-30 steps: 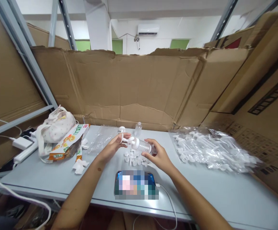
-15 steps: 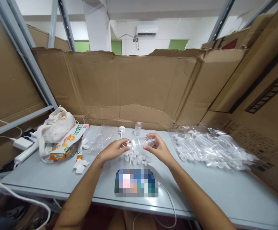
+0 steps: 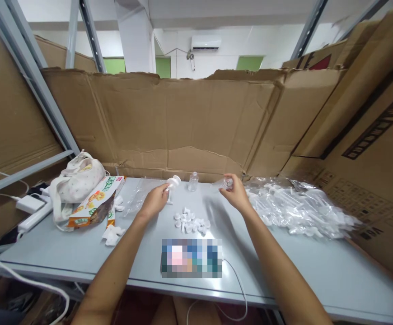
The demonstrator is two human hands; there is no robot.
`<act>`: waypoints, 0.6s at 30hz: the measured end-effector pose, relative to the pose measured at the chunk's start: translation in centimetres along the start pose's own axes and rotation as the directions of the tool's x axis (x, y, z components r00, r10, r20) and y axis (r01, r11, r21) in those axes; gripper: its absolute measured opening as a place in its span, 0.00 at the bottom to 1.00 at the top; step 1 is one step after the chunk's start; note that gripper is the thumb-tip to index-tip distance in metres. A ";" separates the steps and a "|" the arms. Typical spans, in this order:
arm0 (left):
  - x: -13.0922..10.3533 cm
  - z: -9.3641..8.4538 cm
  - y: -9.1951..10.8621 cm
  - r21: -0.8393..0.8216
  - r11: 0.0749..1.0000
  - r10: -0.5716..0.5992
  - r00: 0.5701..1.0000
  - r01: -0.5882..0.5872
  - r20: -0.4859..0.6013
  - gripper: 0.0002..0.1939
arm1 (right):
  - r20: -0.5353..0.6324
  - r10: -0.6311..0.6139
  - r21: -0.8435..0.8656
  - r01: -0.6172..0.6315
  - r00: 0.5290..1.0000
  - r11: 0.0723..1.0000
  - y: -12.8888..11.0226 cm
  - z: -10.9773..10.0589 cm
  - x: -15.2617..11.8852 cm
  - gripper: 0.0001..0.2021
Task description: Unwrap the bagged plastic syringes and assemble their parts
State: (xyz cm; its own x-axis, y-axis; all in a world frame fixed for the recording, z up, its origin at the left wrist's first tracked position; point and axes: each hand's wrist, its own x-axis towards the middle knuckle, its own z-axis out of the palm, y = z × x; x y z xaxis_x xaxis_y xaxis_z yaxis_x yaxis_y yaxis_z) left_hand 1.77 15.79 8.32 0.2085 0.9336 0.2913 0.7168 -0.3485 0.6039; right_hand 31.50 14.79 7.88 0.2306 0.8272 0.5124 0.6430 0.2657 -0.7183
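Observation:
My left hand (image 3: 156,198) is closed on a white plastic piece with a round head (image 3: 174,181) and a thin stem below it, at the back of the table left of centre. My right hand (image 3: 234,193) grips a clear plastic bottle (image 3: 226,183) by its ribbed base end, tilted sideways with its mouth toward the left; motion blurs it. Between the hands, farther back, a second clear bottle (image 3: 193,182) stands upright. Nearer to me lies a loose pile of small white plastic caps (image 3: 190,222).
A clear bag of white plastic parts (image 3: 301,210) lies to the right. A pixelated phone (image 3: 191,258) with a cable sits at the front. On the left are a snack box (image 3: 98,201), crumpled tissue (image 3: 113,234), a cloth bag (image 3: 81,178) and a power strip (image 3: 37,216). Cardboard walls (image 3: 176,122) surround the table.
My hands have moved apart. The left went back and left from the bottle's mouth to the white round-headed piece; the right carried the bottle right and back, away from above the caps.

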 end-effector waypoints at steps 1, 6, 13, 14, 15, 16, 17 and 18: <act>0.5 0.5 0.0 0.054 0.999 0.004 1.000 -0.005 0.020 0.20 | 0.021 0.007 -0.071 -0.005 1.000 0.997 0.2 0.6 0.4 0.23; 2.8 3.4 0.5 0.213 0.977 -0.023 0.992 -0.004 0.122 0.25 | 0.049 0.045 -0.137 -0.038 0.998 0.990 0.3 4.1 1.8 0.29; 4.1 6.4 1.7 0.350 0.935 -0.105 0.986 0.053 0.132 0.19 | 0.048 0.080 -0.119 -0.074 0.996 0.990 0.9 7.2 2.5 0.29; 4.1 6.6 1.9 0.364 0.930 -0.113 0.984 0.057 0.136 0.19 | 0.049 0.082 -0.114 -0.076 0.995 0.991 1.0 7.4 2.5 0.29; 4.2 6.9 2.1 0.376 0.925 -0.121 0.983 0.060 0.140 0.18 | 0.051 0.085 -0.109 -0.079 0.995 0.991 1.1 7.7 2.6 0.29; 4.3 7.1 2.2 0.386 0.921 -0.127 0.981 0.062 0.146 0.18 | 0.054 0.088 -0.104 -0.082 0.995 0.991 1.2 7.9 2.6 0.28; 4.3 7.3 2.3 0.394 0.917 -0.131 0.980 0.062 0.151 0.17 | 0.058 0.091 -0.099 -0.084 0.994 0.992 1.3 8.1 2.6 0.28; 4.4 7.4 2.4 0.400 0.914 -0.134 0.979 0.062 0.156 0.17 | 0.065 0.091 -0.094 -0.085 0.994 0.992 1.4 8.3 2.6 0.29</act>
State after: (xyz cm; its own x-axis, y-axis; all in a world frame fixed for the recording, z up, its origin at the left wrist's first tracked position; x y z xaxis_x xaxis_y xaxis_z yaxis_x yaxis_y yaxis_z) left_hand 9.34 19.67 5.52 0.2114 0.9734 0.0884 0.9346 -0.2278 0.2731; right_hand 26.95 21.44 4.29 0.2403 0.8784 0.4132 0.6866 0.1471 -0.7120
